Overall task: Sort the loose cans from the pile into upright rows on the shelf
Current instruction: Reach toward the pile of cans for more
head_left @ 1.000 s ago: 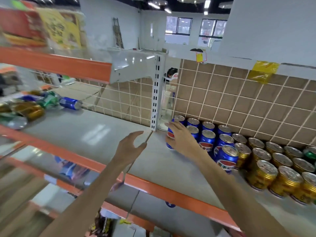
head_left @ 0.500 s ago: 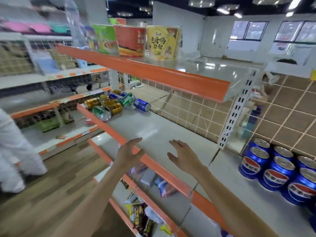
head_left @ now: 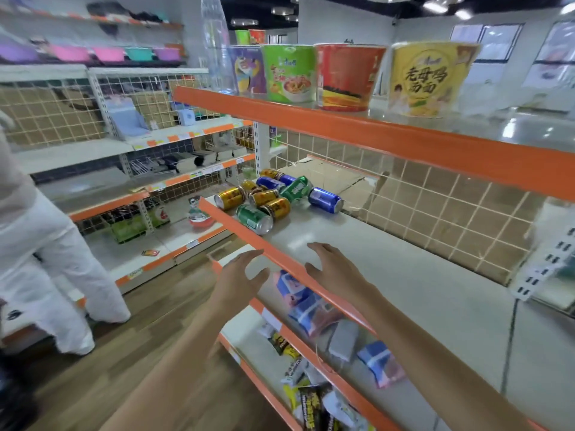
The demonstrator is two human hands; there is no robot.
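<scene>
On grey shelf point(head_left: 404, 275): loose cans point(head_left: 267, 197) far end; both hands' fingers spread, empty

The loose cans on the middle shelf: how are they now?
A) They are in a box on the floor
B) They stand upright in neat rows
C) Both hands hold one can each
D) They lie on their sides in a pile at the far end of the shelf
D: the loose cans lie tipped on their sides in a heap at the far end of the shelf, while the left hand and the right hand are open and hold nothing.
</scene>
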